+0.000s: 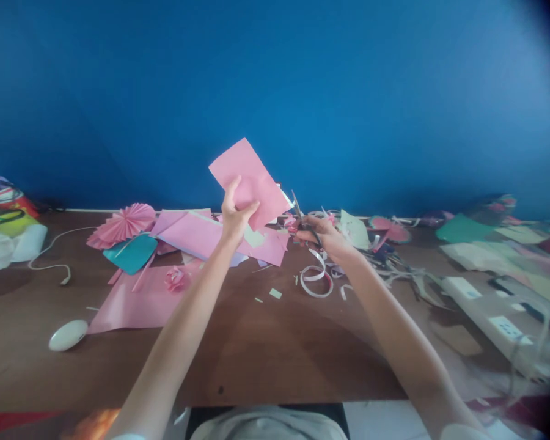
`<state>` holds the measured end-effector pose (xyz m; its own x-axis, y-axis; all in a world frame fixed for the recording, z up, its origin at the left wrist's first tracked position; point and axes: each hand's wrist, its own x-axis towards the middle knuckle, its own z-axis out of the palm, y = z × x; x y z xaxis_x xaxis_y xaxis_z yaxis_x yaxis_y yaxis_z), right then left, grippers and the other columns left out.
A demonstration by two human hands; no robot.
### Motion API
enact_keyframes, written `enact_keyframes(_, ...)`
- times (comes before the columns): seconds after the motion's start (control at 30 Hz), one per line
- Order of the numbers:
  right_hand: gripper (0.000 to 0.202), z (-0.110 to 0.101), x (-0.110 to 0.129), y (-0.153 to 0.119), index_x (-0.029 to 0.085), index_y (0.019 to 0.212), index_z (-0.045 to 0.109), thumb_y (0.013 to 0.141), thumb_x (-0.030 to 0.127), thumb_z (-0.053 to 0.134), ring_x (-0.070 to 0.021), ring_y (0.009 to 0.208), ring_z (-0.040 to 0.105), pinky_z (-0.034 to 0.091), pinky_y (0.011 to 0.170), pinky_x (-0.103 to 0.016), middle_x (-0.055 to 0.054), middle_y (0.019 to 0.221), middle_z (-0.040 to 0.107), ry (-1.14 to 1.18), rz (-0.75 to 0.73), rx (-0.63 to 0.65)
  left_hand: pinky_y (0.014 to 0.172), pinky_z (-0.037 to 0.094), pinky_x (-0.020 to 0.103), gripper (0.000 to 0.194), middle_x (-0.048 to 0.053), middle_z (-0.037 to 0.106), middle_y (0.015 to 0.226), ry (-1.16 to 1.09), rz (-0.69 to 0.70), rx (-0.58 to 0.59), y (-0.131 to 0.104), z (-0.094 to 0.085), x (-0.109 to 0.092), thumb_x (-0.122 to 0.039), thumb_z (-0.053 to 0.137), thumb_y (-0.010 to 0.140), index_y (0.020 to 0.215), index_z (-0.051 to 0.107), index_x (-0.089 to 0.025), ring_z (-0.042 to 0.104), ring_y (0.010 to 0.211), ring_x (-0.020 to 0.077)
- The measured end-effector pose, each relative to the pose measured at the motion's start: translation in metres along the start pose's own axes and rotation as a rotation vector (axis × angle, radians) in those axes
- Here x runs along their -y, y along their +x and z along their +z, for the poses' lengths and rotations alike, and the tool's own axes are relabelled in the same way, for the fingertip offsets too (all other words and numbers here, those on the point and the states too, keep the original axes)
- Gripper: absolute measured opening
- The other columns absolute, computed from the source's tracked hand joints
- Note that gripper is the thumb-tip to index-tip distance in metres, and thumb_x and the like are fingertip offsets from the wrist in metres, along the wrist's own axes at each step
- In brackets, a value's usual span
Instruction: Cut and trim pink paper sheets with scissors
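Left hand [236,217] pinching pink paper [252,180], right hand [323,235] closed on scissors [302,219]; loosely held, liable to tear crookedly.

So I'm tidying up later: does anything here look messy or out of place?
Yes. Paper offcuts and curled strips lie scattered over the table beneath the scissors, loose rather than piled.

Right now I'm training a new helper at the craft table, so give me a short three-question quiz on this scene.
1. True or false: the left hand holds a pink sheet up off the table.
2. What tool is in the right hand?
3. The pink paper fan lies: A) left of the hands, B) right of them.

Key: 1 true; 2 scissors; 3 A.
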<state>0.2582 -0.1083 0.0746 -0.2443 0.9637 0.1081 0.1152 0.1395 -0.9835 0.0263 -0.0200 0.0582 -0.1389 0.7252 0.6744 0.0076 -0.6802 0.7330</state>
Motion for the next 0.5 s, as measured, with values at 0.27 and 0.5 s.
enact_keyframes(0.27, 0.034, -0.0023, 0.004, -0.0034, 0.017, 0.095, 0.064, 0.072, 0.041, 0.073, -0.0091, 0.049, 0.052, 0.034, 0.042, -0.02, 0.0, 0.061, 0.061, -0.005, 0.028, 0.032, 0.118, 0.029, 0.042, 0.073, -0.001, 0.038, 0.152, -0.028, -0.017, -0.031, 0.0032, -0.004, -0.0015, -0.023, 0.074, 0.073, 0.139, 0.045, -0.034, 0.027, 0.144, 0.0262)
enact_keyframes(0.5, 0.034, -0.0024, 0.0012, -0.0019, 0.016, 0.092, 0.065, 0.07, 0.039, 0.076, -0.0085, 0.047, 0.05, 0.035, 0.039, -0.019, 0.001, 0.056, 0.06, 0.02, 0.051, 0.042, 0.118, 0.03, 0.042, 0.074, -0.002, 0.033, 0.154, -0.022, -0.032, -0.048, 0.0037, -0.0061, -0.0038, -0.024, 0.074, 0.073, 0.14, 0.043, -0.035, 0.026, 0.144, 0.0255)
